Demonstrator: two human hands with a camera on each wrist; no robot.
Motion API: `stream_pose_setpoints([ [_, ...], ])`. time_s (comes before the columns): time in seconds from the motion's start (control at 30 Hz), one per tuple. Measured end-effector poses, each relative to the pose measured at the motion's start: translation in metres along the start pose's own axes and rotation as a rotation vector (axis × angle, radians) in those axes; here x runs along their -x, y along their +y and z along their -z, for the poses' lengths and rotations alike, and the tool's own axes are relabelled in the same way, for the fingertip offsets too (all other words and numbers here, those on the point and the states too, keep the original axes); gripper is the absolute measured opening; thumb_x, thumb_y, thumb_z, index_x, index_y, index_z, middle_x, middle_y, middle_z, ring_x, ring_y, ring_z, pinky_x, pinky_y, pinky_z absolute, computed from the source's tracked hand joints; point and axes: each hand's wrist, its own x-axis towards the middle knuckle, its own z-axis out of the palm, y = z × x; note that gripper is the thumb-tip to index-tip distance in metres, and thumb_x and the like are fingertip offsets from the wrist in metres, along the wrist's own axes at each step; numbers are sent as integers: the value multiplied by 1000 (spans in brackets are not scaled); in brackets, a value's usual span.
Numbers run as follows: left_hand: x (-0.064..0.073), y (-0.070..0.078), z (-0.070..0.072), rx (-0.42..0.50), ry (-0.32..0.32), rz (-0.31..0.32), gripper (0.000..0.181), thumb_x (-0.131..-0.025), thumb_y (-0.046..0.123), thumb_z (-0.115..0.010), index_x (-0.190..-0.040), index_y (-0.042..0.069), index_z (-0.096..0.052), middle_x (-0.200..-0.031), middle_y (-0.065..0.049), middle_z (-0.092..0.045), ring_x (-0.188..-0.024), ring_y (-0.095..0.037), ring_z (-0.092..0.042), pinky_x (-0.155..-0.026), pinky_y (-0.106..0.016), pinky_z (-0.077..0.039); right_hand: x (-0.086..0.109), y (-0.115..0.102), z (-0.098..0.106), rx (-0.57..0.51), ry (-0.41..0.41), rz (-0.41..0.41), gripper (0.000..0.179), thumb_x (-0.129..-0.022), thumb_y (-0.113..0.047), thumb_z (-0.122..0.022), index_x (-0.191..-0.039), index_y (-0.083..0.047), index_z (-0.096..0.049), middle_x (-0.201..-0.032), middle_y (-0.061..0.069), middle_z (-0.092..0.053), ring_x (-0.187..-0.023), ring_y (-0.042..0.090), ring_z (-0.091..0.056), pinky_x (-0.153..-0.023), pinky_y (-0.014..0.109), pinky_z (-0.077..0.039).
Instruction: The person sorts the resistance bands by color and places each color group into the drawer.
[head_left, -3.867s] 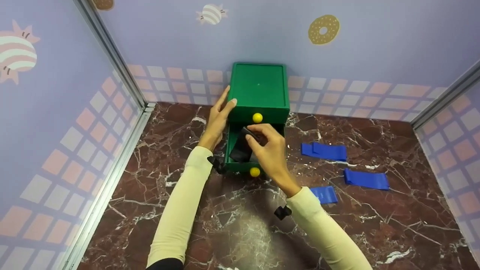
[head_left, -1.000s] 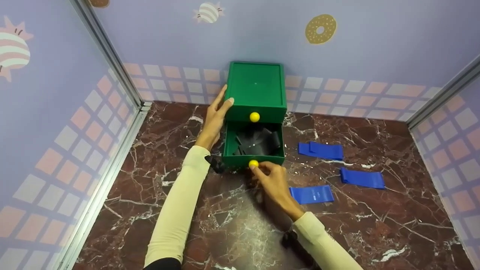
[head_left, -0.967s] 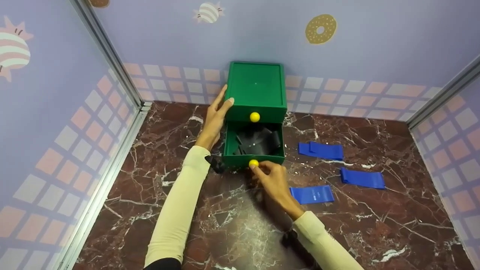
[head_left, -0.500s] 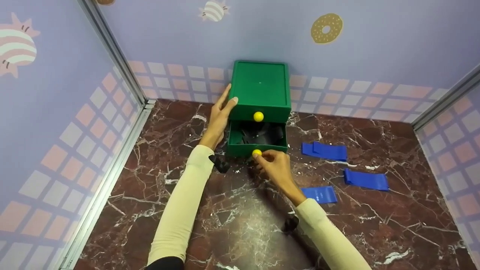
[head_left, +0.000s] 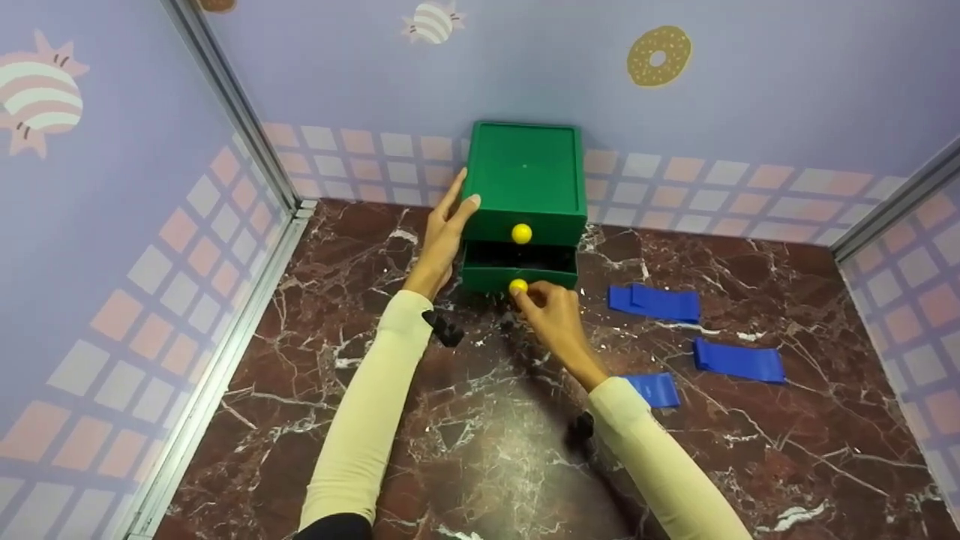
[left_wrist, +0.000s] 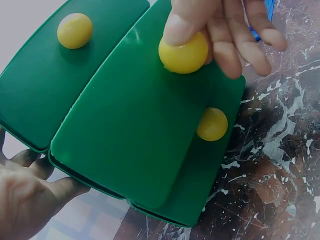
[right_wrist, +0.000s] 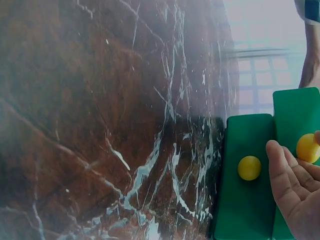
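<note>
A small green drawer cabinet (head_left: 526, 169) with yellow knobs stands against the back wall. Its middle drawer (left_wrist: 120, 125) is partly pulled out; the drawers above and below it are closed. My right hand (head_left: 555, 315) pinches this drawer's yellow knob (head_left: 518, 287) between thumb and fingers. Inside the drawer it looks dark, and the black bands there can barely be made out. My left hand (head_left: 444, 238) rests along the cabinet's left side, fingers fairly straight and thumb at the top front edge. In the right wrist view the lower knob (right_wrist: 249, 168) shows beside my right fingers.
Several folded blue bands lie right of the cabinet: one at the back (head_left: 656, 302), one farther right (head_left: 739, 361), one nearer (head_left: 654, 390) partly behind my right sleeve. The marbled tabletop (head_left: 480, 450) is walled at the back and both sides.
My right hand has let go of a black band, moved to the knob and pushed the drawer farther in, so the black bands drop from sight. My left hand stays on the cabinet's side.
</note>
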Motion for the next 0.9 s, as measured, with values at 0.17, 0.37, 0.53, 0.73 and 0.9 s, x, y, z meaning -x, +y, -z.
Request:
stream_pose_setpoints([
  [0.17, -2, 1, 1, -2, -3, 0, 72, -108, 54, -65, -173, 40, -37, -181, 11, -27, -168, -20, -19, -135, -54, -18, -8, 0, 0, 15, -7, 20, 27, -108, -21, -74, -96, 1, -83, -81, 14, -80, -67, 29, -78, -57, 24, -57],
  [0.37, -4, 1, 4, -3, 2, -3, 72, -108, 54, -65, -173, 40, -37, -181, 12, -27, -168, -20, -20, -135, -56, -18, -24, 0, 0, 46, -13, 52, 26, -109, -20, -74, -101, 2, -84, -85, 14, -81, -66, 26, -77, -54, 22, -54],
  [0.53, -3, 0, 2, -6, 1, 4, 71, -108, 53, -65, -173, 42, -38, -181, 10, -27, -168, -21, -20, -135, -56, -18, -32, 2, -1, 89, -12, 42, 31, -110, -24, -72, -100, 2, -85, -84, 17, -81, -65, 22, -76, -54, 24, -55],
  [0.73, -2, -2, -1, 0, 12, 7, 66, -108, 53, -65, -169, 48, -41, -180, 12, -30, -167, -20, -22, -135, -56, -18, -38, 5, 0, 115, 1, 42, 31, -111, -25, -71, -99, 1, -85, -83, 13, -81, -64, 19, -74, -53, 24, -54],
  [0.9, -1, 0, -2, 6, 21, 6, 66, -108, 51, -66, -169, 48, -42, -179, 12, -30, -167, -19, -22, -135, -55, -17, -44, 5, 0, 166, 38, 68, 33, -109, -23, -72, -83, -4, -80, -69, 5, -72, -59, 16, -62, -53, 27, -45],
])
